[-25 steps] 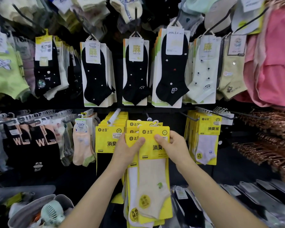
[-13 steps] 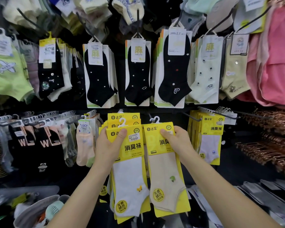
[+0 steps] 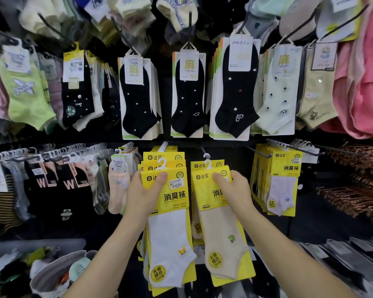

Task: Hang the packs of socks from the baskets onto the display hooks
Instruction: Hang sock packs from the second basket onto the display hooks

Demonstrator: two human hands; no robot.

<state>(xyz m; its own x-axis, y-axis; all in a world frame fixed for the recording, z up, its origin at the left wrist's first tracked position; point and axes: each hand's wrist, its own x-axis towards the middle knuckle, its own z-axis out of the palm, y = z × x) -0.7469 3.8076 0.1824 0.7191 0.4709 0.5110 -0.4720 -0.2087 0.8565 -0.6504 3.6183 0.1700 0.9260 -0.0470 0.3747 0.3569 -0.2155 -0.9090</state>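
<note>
Both our hands on yellow sock packs, lower middle of the display wall.
Display wall (image 3: 235, 153) is full of hung socks, with a basket (image 3: 52, 274) by its lower left corner. The white-sock pack (image 3: 170, 239) is upright, the beige-sock pack (image 3: 223, 239) just beside it on the right. Our left hand (image 3: 142, 194) pinches the white pack's top, thumb in front; our right hand (image 3: 235, 190) pinches the beige pack's top. Display hook (image 3: 163, 146) is above; we can't tell if the hangers are on.

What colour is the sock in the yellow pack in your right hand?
Beige sock with a small green motif; clearest in the head view.
</note>
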